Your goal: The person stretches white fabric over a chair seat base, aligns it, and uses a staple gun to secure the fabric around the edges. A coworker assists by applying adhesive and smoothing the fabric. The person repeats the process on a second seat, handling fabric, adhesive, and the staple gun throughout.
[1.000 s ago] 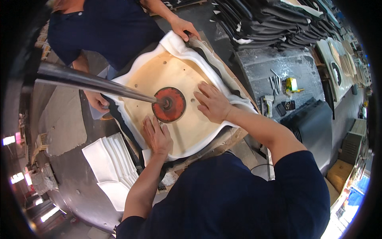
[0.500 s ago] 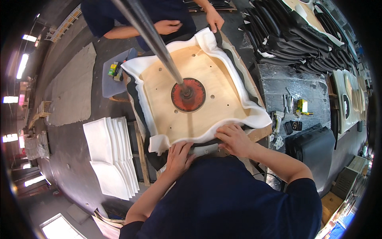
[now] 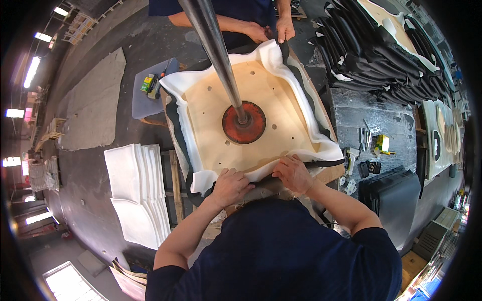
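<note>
The plywood panel (image 3: 211, 135), drilled with several small holes, lies flat in front of the person. A red disc (image 3: 252, 131) at the lower end of a steel shaft (image 3: 216, 50) rests on its middle. White padding (image 3: 326, 149) runs around the panel, its margins turned up over the edges; a black cover (image 3: 175, 120) shows outside it.

Left hand (image 3: 231, 186): fingers curled and clamped on the near edge of the white padding, left of centre. Right hand (image 3: 293, 174): clamped on the same edge, to the right, thumb below the fingers. Whether either grip also includes the black cover cannot be told.

Opposite, a co-worker's hand (image 3: 285, 28) pinches the black cover at the far right corner.

To the left stand white sheets (image 3: 133, 173) in stacks. To the right, a film-covered worktop (image 3: 346, 113) carries a yellow box (image 3: 382, 144) and hand tools (image 3: 368, 134).
</note>
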